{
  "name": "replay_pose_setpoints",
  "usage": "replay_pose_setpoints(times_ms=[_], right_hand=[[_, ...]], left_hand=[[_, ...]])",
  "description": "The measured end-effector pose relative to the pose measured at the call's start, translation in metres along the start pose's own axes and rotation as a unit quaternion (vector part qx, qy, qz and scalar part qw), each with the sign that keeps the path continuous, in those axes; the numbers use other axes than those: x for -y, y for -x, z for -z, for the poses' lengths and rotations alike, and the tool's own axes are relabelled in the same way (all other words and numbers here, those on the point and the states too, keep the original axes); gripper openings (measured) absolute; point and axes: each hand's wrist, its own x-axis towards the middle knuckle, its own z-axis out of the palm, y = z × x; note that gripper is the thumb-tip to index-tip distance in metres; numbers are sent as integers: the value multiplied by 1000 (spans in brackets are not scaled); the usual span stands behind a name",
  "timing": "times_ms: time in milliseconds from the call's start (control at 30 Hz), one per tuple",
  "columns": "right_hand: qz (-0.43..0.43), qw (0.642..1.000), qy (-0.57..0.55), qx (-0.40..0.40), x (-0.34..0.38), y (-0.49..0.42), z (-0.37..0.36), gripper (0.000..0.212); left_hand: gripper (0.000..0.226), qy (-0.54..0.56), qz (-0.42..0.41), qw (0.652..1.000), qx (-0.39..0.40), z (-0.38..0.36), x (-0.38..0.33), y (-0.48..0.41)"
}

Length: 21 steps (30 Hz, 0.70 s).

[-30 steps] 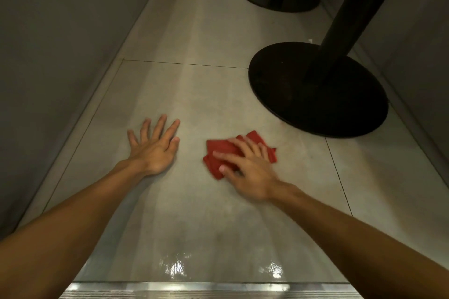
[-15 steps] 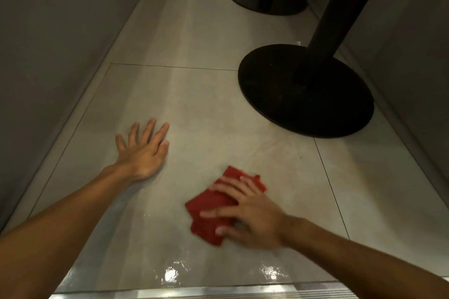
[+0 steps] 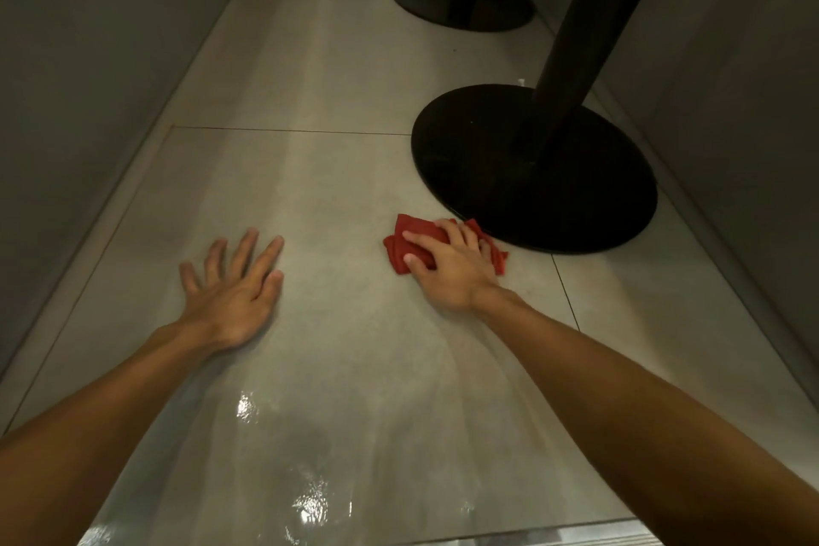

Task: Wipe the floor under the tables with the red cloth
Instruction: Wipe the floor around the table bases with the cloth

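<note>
The red cloth [image 3: 404, 252] lies bunched on the pale tiled floor [image 3: 332, 182], right against the front rim of the near black round table base [image 3: 509, 173]. My right hand [image 3: 452, 273] sits on top of the cloth, fingers bent over it and thumb against its left side, gripping it; most of the cloth is hidden beneath the hand. My left hand [image 3: 235, 288] rests flat on the floor to the left, fingers spread, holding nothing.
A black pole [image 3: 589, 13] rises from the near base. A second black base [image 3: 461, 0] with its pole stands farther back. Grey walls [image 3: 88, 58] close in both sides. The floor near me shines wet, with a metal strip [image 3: 598, 536] at its front edge.
My right hand pulled the cloth toward me, then pushed it forward and right to the near table base's rim, bunching it. The left hand stayed planted on the floor.
</note>
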Motion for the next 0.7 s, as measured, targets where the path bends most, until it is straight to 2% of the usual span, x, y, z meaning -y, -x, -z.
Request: replay_pose_setpoints(times_ms=[200,433,533,700], right_hand=[[-57,998,-15,-11,21,21,-16,53],[-151,988,-16,-23,31,-9,-6,54],[-141,990,-1,-16,37,-19,-5,55],[-59,998,-2,4,43,-24,-8,52]], left_hand=[[53,-2,-6,1000,-6,-3,4,0],[51,-9,-5,1000,-6,-3,2,-1],[53,-11,-6,1000,-8,-5,2,-2],[62,-5,-1,1000,-7,-5,4,-2]])
